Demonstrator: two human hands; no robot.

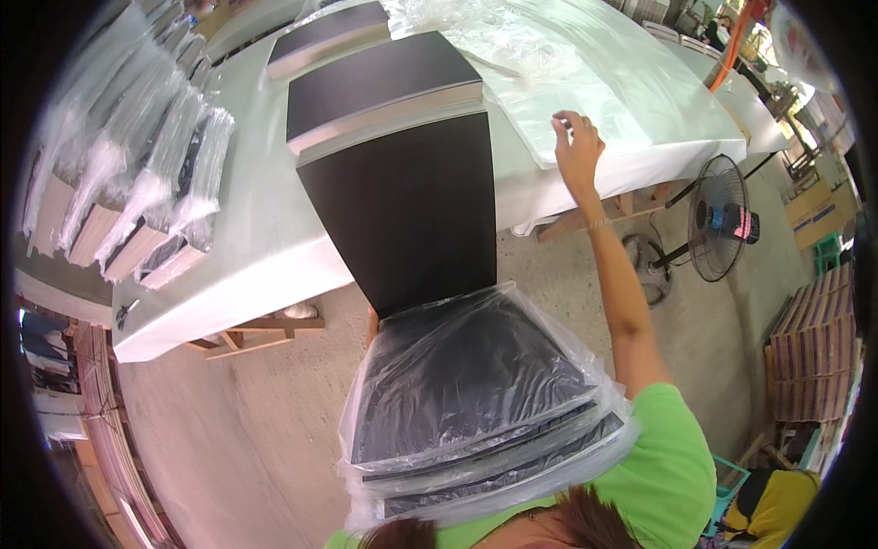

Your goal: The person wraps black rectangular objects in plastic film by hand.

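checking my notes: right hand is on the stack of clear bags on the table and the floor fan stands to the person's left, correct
Not quite. The head view shows the floor fan on the person's right, beyond the table's end. The rest holds: the right hand is on the stack of clear bags on the table.

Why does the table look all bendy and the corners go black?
In the head view, the fisheye lens curves the straight edge of the white table and leaves a black rim around the round picture; daylight glares off the clear plastic sheets by the right hand; the plastic bag over the black boards shines in wrinkly streaks.
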